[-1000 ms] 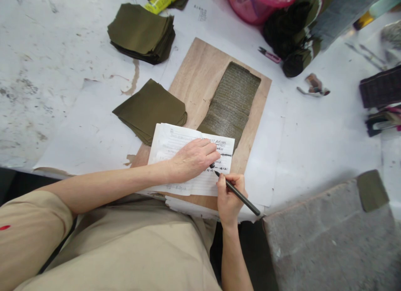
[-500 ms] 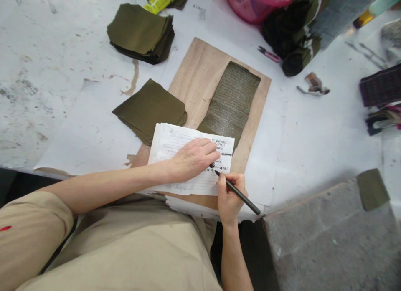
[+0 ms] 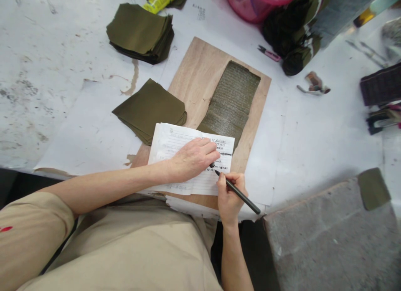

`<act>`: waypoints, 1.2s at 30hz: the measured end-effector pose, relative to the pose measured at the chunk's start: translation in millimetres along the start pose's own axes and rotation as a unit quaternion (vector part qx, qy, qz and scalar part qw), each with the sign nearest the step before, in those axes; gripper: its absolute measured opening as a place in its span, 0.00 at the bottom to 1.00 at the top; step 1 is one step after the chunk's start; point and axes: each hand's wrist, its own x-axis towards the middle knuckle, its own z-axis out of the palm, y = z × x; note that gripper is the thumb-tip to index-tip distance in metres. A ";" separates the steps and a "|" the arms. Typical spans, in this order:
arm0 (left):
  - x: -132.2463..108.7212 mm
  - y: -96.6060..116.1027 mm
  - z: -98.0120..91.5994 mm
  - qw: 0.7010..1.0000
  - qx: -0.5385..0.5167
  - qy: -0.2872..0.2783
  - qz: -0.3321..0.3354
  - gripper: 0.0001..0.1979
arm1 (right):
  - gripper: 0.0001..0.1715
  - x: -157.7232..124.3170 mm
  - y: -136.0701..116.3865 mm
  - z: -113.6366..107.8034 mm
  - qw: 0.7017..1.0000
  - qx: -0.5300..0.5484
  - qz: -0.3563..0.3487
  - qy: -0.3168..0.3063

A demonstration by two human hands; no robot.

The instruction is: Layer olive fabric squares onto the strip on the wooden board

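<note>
While left hand [image 3: 191, 159] lies open-fingered on the notebook [image 3: 171, 140], fingers of right hand [image 3: 226, 201] grip a black pen [image 3: 246, 200]

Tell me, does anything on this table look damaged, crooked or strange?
Yes. The white paper cover is torn: a brown curved rip shows left of the wooden board, and the front edge is ragged. The board lies slanted to the table edge. The bare table top is stained and scratched.
</note>
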 end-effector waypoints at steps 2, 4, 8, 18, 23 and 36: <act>-0.2 0.0 -0.2 1.000 0.000 0.000 0.000 0.05 | 0.10 0.1 -0.6 -0.3 1.000 -0.002 -0.003 0.001; -0.3 -0.1 -0.1 1.000 0.000 0.001 0.001 0.05 | 0.10 0.5 -1.2 -0.6 1.000 0.000 -0.007 0.000; -0.2 -0.3 0.5 1.000 0.001 0.005 0.001 0.05 | 0.10 1.2 -1.4 -1.0 1.000 0.005 -0.011 -0.002; 0.4 0.2 0.0 1.000 -0.008 0.004 -0.001 0.05 | 0.10 0.6 0.1 -0.5 1.000 0.007 -0.009 -0.002; 0.0 -0.2 0.0 1.000 -0.006 0.009 0.000 0.05 | 0.10 0.5 -0.2 0.1 1.000 0.007 -0.007 0.001; -0.6 -1.4 2.5 1.000 -0.005 -0.001 -0.001 0.03 | 0.10 0.8 0.2 -0.3 1.000 0.003 -0.014 0.001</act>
